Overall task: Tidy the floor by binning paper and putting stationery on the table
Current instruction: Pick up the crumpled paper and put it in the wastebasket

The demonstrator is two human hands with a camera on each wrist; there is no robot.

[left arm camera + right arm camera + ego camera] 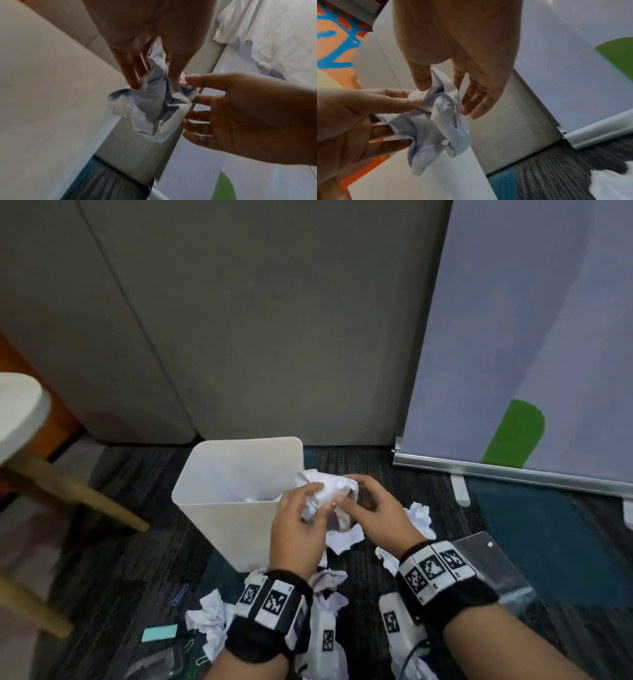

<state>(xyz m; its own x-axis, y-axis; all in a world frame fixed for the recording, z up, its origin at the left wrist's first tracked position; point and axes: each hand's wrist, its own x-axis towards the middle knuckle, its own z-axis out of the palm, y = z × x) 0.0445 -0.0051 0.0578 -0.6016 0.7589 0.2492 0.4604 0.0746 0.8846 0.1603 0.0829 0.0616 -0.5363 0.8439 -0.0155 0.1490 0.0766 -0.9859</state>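
Note:
A crumpled white paper ball [330, 486] hangs just over the right rim of the white bin [219, 529]. My left hand [320, 498] pinches the ball between thumb and fingers, plainly so in the left wrist view [154, 82]. My right hand [346, 491] touches the ball's other side with relaxed, fairly straight fingers [476, 102] and its thumb on top. The bin holds some paper at its bottom. Other paper balls [419, 517] [209, 618] lie on the carpet, with a teal pad [160, 632] and coloured paper clips [180, 594] at lower left.
A white table [20, 412] on wooden legs stands at the left. Grey cabinets [239, 337] back the bin. A roll-up banner's metal base [513, 472] runs along the right. A clear plastic sleeve [493, 563] lies on the carpet near my right wrist.

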